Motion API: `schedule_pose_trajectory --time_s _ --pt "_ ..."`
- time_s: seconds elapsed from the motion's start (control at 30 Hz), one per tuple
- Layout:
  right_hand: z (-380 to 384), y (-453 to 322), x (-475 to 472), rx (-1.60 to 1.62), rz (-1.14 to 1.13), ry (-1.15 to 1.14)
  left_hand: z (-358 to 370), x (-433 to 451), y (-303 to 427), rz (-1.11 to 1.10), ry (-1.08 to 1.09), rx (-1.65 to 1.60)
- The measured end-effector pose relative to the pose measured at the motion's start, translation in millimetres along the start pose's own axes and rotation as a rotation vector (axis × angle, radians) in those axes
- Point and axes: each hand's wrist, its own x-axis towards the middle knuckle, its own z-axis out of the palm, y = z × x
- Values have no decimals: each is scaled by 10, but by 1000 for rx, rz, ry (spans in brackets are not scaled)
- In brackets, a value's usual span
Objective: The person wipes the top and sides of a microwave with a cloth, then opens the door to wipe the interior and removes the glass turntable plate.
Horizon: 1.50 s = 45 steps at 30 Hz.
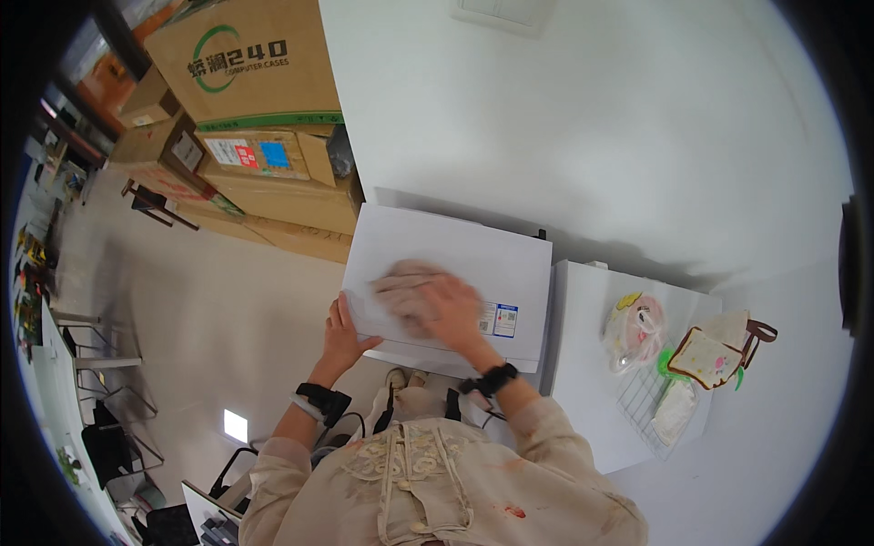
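Observation:
A white box-shaped appliance (450, 239) with a flat top stands before me against the white wall; labels with printed codes are stuck near its front right. My right hand (452, 307) presses on a crumpled beige-pink cloth (408, 286) lying on that top; both are blurred. At the top's left front corner, my left hand (346, 333) rests with its fingers over the left edge and its thumb spread along the front edge. It holds no loose thing. Each wrist wears a black strapped device.
Stacked cardboard boxes (273, 194) stand at the back left. To the right, a second white appliance (580, 382) bears a wire rack (638, 403), a plastic-wrapped pink item (642, 327) and a bread-slice-shaped pouch (707, 358). Chairs and desks line the far left.

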Motion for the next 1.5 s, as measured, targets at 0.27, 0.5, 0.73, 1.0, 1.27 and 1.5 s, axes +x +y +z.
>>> schedule_pose_trajectory --time_s 0.27,0.5,0.73,1.0,1.27,1.5 --pt "-246 1050 405 -441 873 343 12 -25 75 12 59 47" --pt "563 -620 1242 50 -126 2 25 2 32 -59 -5 88" --pt "85 -67 418 -20 70 -16 10 -17 14 -17 -19 154" --pt "179 358 1023 -355 478 320 -30 33 63 -46 -117 83" --pt "879 -1273 1250 -85 -197 -37 -17 -6 -524 231 -211 -201" --pt "46 24 142 -280 396 251 -821 -203 -1471 131 -446 -436"
